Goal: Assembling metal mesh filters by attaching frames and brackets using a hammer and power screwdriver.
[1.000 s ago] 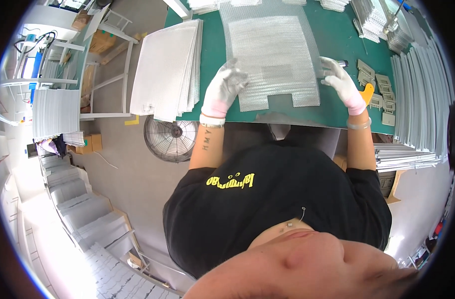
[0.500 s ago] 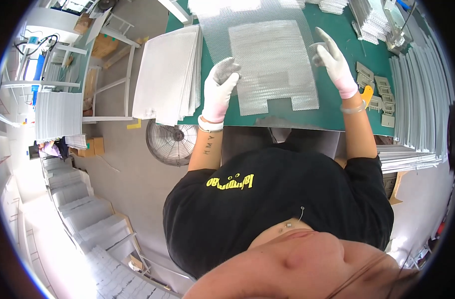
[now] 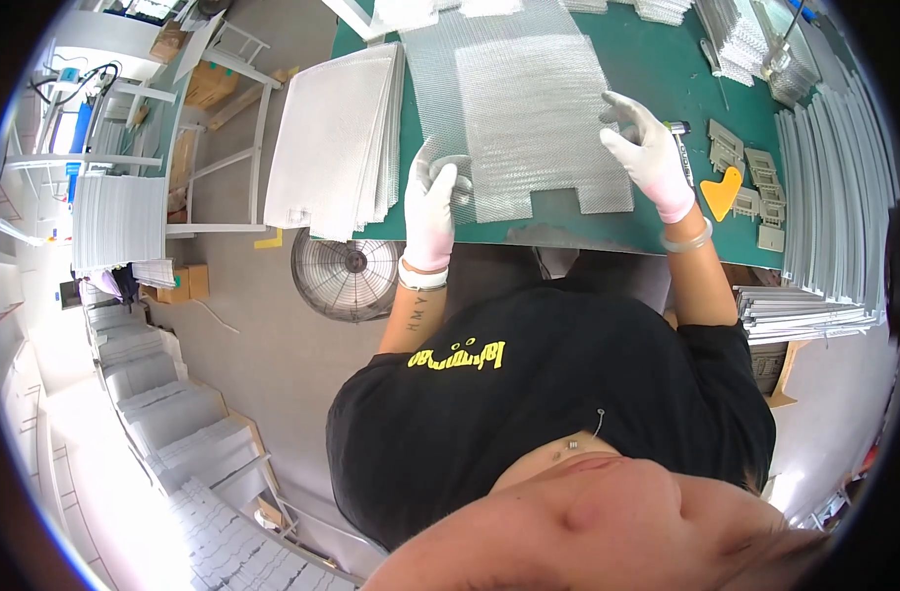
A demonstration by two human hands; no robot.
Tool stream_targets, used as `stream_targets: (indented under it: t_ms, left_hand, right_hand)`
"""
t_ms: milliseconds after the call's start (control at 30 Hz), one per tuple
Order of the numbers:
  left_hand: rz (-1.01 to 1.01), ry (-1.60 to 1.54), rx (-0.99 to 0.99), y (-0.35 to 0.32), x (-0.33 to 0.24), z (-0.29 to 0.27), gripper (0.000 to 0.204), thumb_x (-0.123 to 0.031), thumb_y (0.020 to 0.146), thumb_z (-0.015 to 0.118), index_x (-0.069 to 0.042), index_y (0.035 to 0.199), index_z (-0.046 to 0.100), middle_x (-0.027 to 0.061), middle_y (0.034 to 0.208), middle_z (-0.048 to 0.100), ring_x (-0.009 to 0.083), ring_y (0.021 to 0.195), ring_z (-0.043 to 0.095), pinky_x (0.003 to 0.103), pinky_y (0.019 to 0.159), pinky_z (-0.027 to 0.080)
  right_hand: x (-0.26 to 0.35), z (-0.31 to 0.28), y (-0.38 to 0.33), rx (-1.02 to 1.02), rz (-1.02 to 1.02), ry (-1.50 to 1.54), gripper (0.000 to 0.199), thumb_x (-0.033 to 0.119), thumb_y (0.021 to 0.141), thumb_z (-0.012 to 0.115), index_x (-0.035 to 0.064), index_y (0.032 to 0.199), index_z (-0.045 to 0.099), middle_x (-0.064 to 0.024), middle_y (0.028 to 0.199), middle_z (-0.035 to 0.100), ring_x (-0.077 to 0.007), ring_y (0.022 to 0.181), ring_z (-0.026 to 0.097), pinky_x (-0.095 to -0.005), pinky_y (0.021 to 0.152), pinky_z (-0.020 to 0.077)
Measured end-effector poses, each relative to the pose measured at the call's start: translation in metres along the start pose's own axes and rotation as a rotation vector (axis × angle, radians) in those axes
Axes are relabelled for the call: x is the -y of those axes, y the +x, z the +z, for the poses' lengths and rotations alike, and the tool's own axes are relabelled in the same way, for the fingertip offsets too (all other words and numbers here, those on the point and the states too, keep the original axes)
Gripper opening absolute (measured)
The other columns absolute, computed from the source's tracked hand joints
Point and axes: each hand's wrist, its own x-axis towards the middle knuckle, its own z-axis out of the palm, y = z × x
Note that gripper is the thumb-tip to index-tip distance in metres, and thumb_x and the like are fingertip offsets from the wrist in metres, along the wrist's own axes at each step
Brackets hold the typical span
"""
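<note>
Both my hands wear white gloves with greyish fingertips. A silvery mesh sheet (image 3: pixel 539 118) with a notch in its near edge lies on top of a larger mesh sheet (image 3: pixel 430 69) on the green table (image 3: pixel 667 236). At the sheet's left edge my left hand (image 3: pixel 433 202) is open, fingers curved and thumb apart. My right hand (image 3: pixel 651 158) is at the right edge, its thumb and fingers bent with a gap between them. Whether either hand touches the mesh is hard to tell. Right of my right hand lie a yellow scraper (image 3: pixel 721 192) and a marker-like tool (image 3: pixel 682 148).
A stack of white sheets (image 3: pixel 332 138) overhangs the table's left front edge. Small beige plastic frames (image 3: pixel 760 182) lie at the right, beside a row of upright grey panels (image 3: pixel 834 187). A floor fan (image 3: pixel 347 281) stands below the table. More stacked panels (image 3: pixel 120 222) are at far left.
My right hand has come down toward me and left, its fingers bending, uncovering the scraper and marker-like tool. My left hand has shifted slightly toward me.
</note>
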Motion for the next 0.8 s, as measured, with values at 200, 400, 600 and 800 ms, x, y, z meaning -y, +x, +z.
stream_targets:
  t_ms: [200, 400, 600, 800]
  left_hand:
    - [-0.048, 0.066, 0.009, -0.017, -0.019, 0.002, 0.059, -0.014, 0.1, 0.056, 0.001, 0.151, 0.03, 0.0117, 0.12, 0.062, 0.0091, 0.081, 0.058, 0.021, 0.07, 0.049]
    - [0.056, 0.229, -0.039, -0.028, -0.011, 0.003, 0.065, -0.007, 0.095, 0.062, 0.001, 0.151, 0.031, 0.012, 0.117, 0.064, 0.0096, 0.082, 0.06, 0.022, 0.07, 0.051]
    - [0.077, 0.644, -0.071, -0.029, 0.001, 0.02, 0.081, -0.013, 0.083, 0.075, 0.006, 0.149, 0.032, 0.0084, 0.099, 0.068, 0.0102, 0.071, 0.062, 0.026, 0.067, 0.053]
    - [-0.057, 0.84, 0.089, -0.04, 0.011, 0.017, 0.083, -0.018, 0.082, 0.076, 0.009, 0.148, 0.033, 0.0088, 0.085, 0.068, 0.0137, 0.067, 0.064, 0.028, 0.066, 0.053]
  right_hand:
    - [0.007, -0.002, -0.008, -0.013, 0.013, 0.045, 0.054, 0.016, 0.086, 0.071, 0.0032, 0.137, 0.058, -0.0033, 0.107, 0.066, -0.0022, 0.061, 0.044, -0.02, 0.058, 0.0427]
    - [0.01, -0.002, -0.022, -0.047, 0.009, 0.148, 0.052, 0.012, 0.085, 0.071, 0.0039, 0.135, 0.059, -0.0037, 0.107, 0.068, -0.004, 0.06, 0.044, -0.021, 0.058, 0.0424]
    - [0.002, -0.01, -0.045, -0.091, -0.063, -0.163, 0.053, 0.011, 0.083, 0.072, 0.0054, 0.134, 0.06, -0.0046, 0.107, 0.068, -0.0078, 0.056, 0.045, -0.0218, 0.056, 0.0431]
    - [-0.011, -0.02, -0.075, -0.047, 0.068, -0.213, 0.053, 0.014, 0.081, 0.074, 0.0042, 0.132, 0.061, -0.0056, 0.1, 0.066, -0.0086, 0.057, 0.045, -0.0252, 0.057, 0.0431]
